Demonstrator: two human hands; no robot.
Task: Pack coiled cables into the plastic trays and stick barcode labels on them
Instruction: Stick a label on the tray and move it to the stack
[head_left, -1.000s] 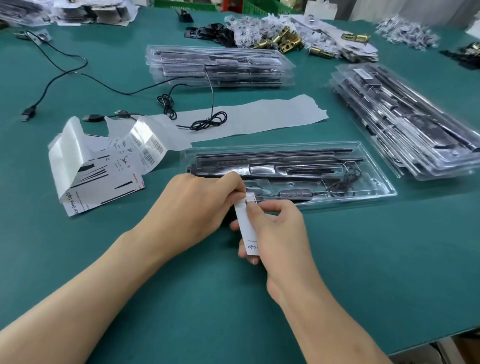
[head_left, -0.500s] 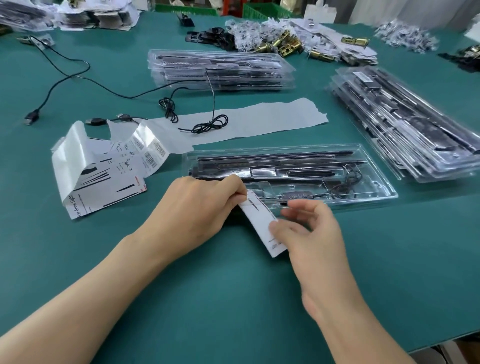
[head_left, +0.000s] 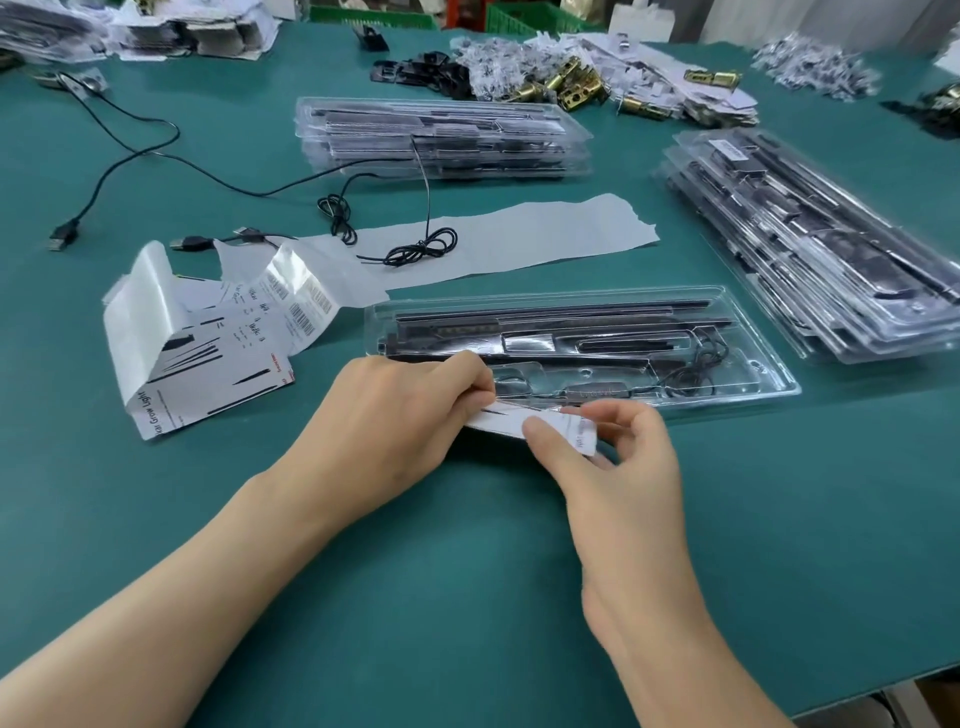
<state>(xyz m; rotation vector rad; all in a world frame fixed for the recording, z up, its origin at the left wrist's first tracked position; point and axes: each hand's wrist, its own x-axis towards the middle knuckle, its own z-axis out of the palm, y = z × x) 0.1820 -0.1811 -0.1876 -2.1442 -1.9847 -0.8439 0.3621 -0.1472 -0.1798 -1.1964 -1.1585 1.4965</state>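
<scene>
A clear plastic tray (head_left: 769, 382) lies across the middle of the green table, holding black bars and a coiled cable (head_left: 696, 374) at its right end. At the tray's near edge a white label (head_left: 506, 422) stretches almost level between my hands. My left hand (head_left: 395, 415) pinches its left end, and my right hand (head_left: 618, 452) pinches its right end between thumb and fingers. A curled sheet of barcode labels (head_left: 208, 338) lies to the left. Two loose coiled cables (head_left: 421, 249) rest on a strip of backing paper (head_left: 545, 234).
A stack of packed trays (head_left: 441, 137) stands behind, and another stack (head_left: 810, 244) lies at the right. Long black USB cables (head_left: 130, 156) trail over the left. Brass hardware and paper bundles (head_left: 597, 78) crowd the far edge. The table's near edge (head_left: 831, 696) runs at lower right.
The label has swung from upright to nearly level along the tray's near edge. My right hand has slid right along it, while my left hand has kept its hold.
</scene>
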